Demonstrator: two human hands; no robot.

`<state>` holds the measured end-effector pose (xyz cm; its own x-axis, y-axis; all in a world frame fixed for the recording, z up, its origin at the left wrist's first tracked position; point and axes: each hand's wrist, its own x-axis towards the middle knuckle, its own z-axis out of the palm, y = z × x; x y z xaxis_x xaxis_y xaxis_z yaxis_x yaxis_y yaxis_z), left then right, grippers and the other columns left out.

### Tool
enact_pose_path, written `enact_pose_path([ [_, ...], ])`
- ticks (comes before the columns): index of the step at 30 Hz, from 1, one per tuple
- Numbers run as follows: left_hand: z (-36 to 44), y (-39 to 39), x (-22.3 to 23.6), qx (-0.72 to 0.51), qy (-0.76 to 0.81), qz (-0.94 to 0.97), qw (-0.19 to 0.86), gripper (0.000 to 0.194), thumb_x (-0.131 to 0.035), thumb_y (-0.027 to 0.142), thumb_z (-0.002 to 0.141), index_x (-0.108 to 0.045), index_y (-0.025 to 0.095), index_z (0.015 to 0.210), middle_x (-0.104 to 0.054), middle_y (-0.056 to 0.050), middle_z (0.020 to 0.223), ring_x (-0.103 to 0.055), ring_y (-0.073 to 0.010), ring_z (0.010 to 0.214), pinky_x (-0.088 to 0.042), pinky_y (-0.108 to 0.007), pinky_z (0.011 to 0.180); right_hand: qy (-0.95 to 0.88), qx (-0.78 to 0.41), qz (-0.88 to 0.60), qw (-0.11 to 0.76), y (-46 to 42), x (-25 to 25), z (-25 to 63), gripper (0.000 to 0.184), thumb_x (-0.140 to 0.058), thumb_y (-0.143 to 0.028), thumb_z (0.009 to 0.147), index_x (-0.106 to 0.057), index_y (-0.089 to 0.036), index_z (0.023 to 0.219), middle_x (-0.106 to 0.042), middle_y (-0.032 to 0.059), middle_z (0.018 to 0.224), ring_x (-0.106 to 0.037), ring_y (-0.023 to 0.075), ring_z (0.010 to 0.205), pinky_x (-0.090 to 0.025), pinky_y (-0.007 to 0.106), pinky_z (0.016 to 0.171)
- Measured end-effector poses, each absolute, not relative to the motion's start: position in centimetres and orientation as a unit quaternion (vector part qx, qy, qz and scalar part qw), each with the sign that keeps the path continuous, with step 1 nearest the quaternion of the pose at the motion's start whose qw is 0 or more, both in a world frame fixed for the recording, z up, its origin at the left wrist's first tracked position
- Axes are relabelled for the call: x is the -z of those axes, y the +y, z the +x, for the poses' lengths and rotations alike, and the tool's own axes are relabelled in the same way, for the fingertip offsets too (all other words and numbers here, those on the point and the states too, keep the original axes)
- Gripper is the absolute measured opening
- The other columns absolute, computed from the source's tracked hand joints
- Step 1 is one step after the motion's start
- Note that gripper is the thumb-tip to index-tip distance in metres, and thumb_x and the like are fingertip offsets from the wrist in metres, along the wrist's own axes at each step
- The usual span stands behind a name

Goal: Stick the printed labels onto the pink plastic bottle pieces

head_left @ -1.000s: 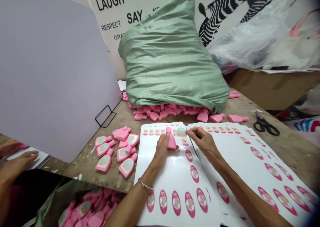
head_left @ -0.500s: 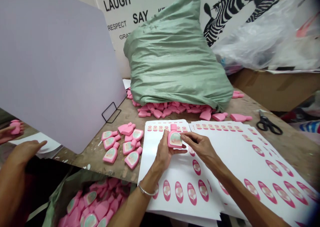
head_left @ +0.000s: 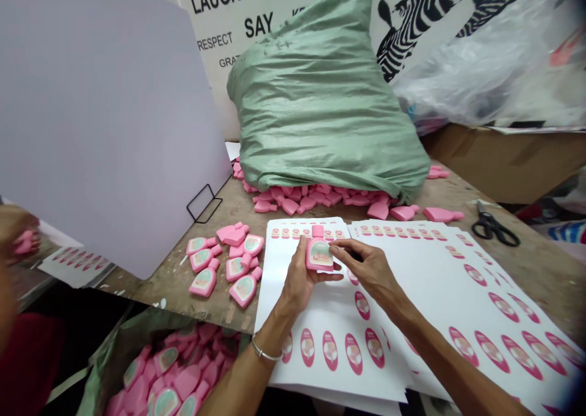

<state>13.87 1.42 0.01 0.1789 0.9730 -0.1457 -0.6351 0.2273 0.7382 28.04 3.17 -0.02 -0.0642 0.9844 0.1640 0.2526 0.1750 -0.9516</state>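
My left hand (head_left: pixel 302 275) is closed around a small pink bottle (head_left: pixel 318 231), held upright over a sheet of stickers (head_left: pixel 302 300). A pale green label with a picture covers the bottle's front. At the right edge of that label my right hand (head_left: pixel 364 263) has its thumb and index finger pinched together. Whether a bit of sticker sits between those fingertips is too small to make out. Under my right forearm lies another stack of sticker sheets (head_left: pixel 425 269), with oval pink stickers along its lower part.
Several labelled pink bottles (head_left: pixel 204 280) lie left of the sheets. A green sack (head_left: pixel 325 110) rests on loose pink bottles at the back. Black scissors (head_left: pixel 494 226) lie right. Below the table edge, an open bag (head_left: pixel 107 361) holds more bottles. A co-worker's hand (head_left: pixel 16 229) shows beyond the white panel (head_left: pixel 114 116).
My hands and the bottle stay almost in place, the right fingertips still at the label. At far left, the co-worker's arm has moved up and back, uncovering a sticker sheet.
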Motion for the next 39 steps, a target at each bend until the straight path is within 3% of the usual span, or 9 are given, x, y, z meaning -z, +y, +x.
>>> enact_pose_path([
  [3, 13.8, 1.4, 0.0, -0.559, 0.311, 0.270, 0.720, 0.045, -0.049, 0.053, 0.085, -0.063, 0.011, 0.095, -0.069, -0.012, 0.087, -0.068, -0.0246, 0.078, -0.056, -0.045, 0.074, -0.618, -0.392, -0.504, 0.460, 3.2, -0.3, 27.8, 0.033, -0.065, -0.049, 0.075, -0.071, -0.018, 0.084, -0.070, 0.0052, 0.083, -0.062, 0.0204, 0.077, -0.050, 0.032, 0.071],
  [9, 13.4, 1.1, 0.4, -0.558, 0.309, 0.347, 0.688, 0.028, -0.065, 0.021, 0.075, -0.054, 0.016, 0.100, -0.064, -0.004, 0.088, -0.065, -0.0185, 0.078, -0.057, -0.038, 0.072, -0.636, -0.367, -0.518, 0.439, 3.1, -0.4, 27.9, 0.034, -0.061, -0.051, 0.078, -0.068, -0.019, 0.089, -0.068, 0.0057, 0.082, -0.062, 0.0189, 0.071, -0.050, 0.032, 0.067],
  [13, 13.2, 0.8, 0.1, -0.548, 0.329, 0.352, 0.684, 0.034, -0.066, 0.023, 0.074, -0.052, 0.015, 0.104, -0.061, -0.005, 0.090, -0.065, -0.0185, 0.079, -0.057, -0.038, 0.073, -0.651, -0.289, -0.579, 0.397, 3.6, -0.2, 28.2, 0.044, -0.067, -0.052, 0.072, -0.063, -0.022, 0.104, -0.067, 0.0073, 0.099, -0.062, 0.0236, 0.089, -0.049, 0.038, 0.081],
  [16, 13.0, 0.4, -0.4, -0.521, 0.317, 0.359, 0.707, 0.034, -0.066, 0.024, 0.075, -0.052, 0.016, 0.105, -0.061, -0.005, 0.091, -0.064, -0.0178, 0.080, -0.057, -0.039, 0.074, -0.650, -0.338, -0.553, 0.396, 4.3, 0.2, 27.8, 0.059, -0.073, -0.052, 0.064, -0.056, -0.023, 0.113, -0.062, 0.0082, 0.114, -0.059, 0.0252, 0.103, -0.048, 0.038, 0.087],
  [22, 10.0, -1.1, -0.9, -0.464, 0.317, 0.376, 0.737, 0.032, -0.064, 0.028, 0.077, -0.054, 0.016, 0.106, -0.063, -0.011, 0.100, -0.065, -0.0227, 0.085, -0.057, -0.037, 0.068, -0.666, -0.460, -0.494, 0.318, 7.8, 1.7, 26.9, 0.060, -0.065, -0.058, 0.069, -0.059, -0.017, 0.112, -0.065, 0.0042, 0.088, -0.061, 0.0190, 0.078, -0.048, 0.030, 0.067],
  [27, 3.4, -0.6, 0.3, -0.480, 0.626, 0.460, 0.409, 0.027, -0.058, 0.024, 0.077, -0.055, 0.022, 0.103, -0.066, -0.008, 0.098, -0.063, -0.0237, 0.086, -0.052, -0.039, 0.078, -0.708, -0.265, -0.595, 0.273, 15.2, 3.4, 24.9, 0.050, -0.060, -0.054, 0.075, -0.058, -0.016, 0.109, -0.066, 0.0096, 0.102, -0.061, 0.0221, 0.091, -0.045, 0.032, 0.077],
  [32, -1.9, 0.9, 3.1, -0.384, 0.728, 0.563, 0.081, 0.042, -0.052, 0.020, 0.074, -0.052, 0.017, 0.116, -0.054, -0.016, 0.124, -0.046, -0.0340, 0.120, -0.033, -0.056, 0.101, -0.716, -0.232, -0.609, 0.251, 21.7, 4.2, 19.7, 0.044, -0.072, -0.045, 0.065, -0.060, -0.016, 0.095, -0.065, 0.0165, 0.101, -0.056, 0.0316, 0.104, -0.040, 0.037, 0.081],
  [35, -2.0, 1.2, 3.3, -0.370, 0.738, 0.562, 0.045, 0.054, -0.057, 0.024, 0.074, -0.046, 0.014, 0.126, -0.042, -0.019, 0.139, -0.032, -0.0360, 0.133, -0.024, -0.059, 0.106, -0.716, -0.264, -0.594, 0.255, 23.1, 3.4, 18.2, 0.040, -0.073, -0.047, 0.062, -0.060, -0.016, 0.083, -0.065, 0.0149, 0.090, -0.057, 0.0304, 0.099, -0.040, 0.034, 0.077],
  [39, 0.9, 2.3, 1.6, -0.482, 0.674, 0.509, 0.232, 0.046, -0.061, 0.034, 0.078, -0.053, 0.020, 0.122, -0.051, -0.013, 0.132, -0.042, -0.0291, 0.127, -0.034, -0.045, 0.105, -0.721, -0.372, -0.529, 0.247, 20.5, 1.5, 19.3, 0.047, -0.057, -0.064, 0.069, -0.057, -0.017, 0.073, -0.056, 0.0032, 0.068, -0.054, 0.0193, 0.072, -0.039, 0.028, 0.063],
])
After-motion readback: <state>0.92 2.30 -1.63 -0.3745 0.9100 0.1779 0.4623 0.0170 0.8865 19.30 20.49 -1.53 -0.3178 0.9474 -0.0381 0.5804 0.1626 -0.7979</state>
